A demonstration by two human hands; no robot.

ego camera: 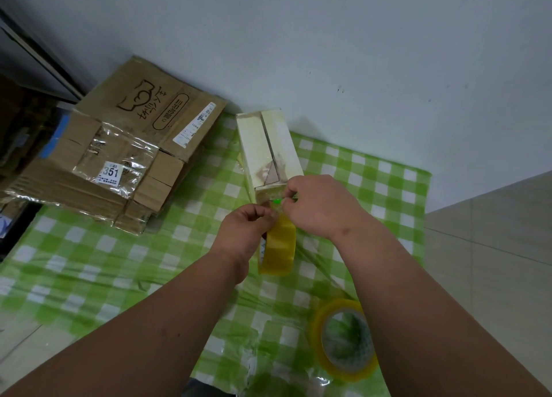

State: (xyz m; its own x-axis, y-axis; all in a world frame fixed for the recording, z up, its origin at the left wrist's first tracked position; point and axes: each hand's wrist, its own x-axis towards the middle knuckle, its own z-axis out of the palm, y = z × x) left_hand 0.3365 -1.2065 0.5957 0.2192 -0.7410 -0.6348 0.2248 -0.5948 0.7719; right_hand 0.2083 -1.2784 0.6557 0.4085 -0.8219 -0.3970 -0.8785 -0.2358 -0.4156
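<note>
Tape roll (pixel 277 248) looks glossy, translucent yellow, held upright.

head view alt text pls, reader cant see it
Two bare hands work at the near end of a pale box on a green-checked cloth: the left hand grips a yellow tape roll while the right hand pinches its tape end at the box. A second tape roll lies on the cloth at lower right; flattened cardboard is stacked left.
</note>
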